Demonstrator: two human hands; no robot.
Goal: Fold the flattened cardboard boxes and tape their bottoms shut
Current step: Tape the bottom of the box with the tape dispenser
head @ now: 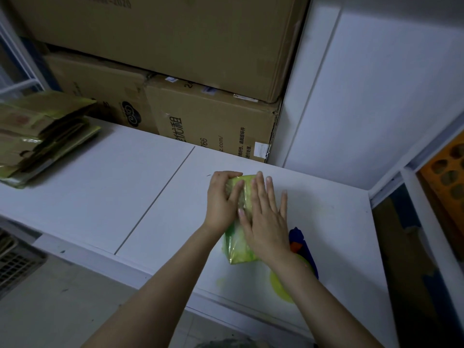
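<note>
Head view: your left hand (222, 199) grasps the far left end of the small box (239, 252), fingers curled over its edge. Your right hand (266, 222) lies released and flat on top of it, fingers straight and spread, pressing on glossy yellow-green tape. The small box sits on the white table (100, 197), just right of centre. At 5 o'clock from it, partly under your right forearm, lies a blue tape dispenser (300, 243) with a yellow-green roll (281, 287). At 9 o'clock, well apart, rests a stack of flattened boxes (37, 136). At 12 o'clock, large brown cartons (175, 41) are piled against the wall. At 3 o'clock, an orange tray (447, 172) with round holes shows at the edge.
</note>
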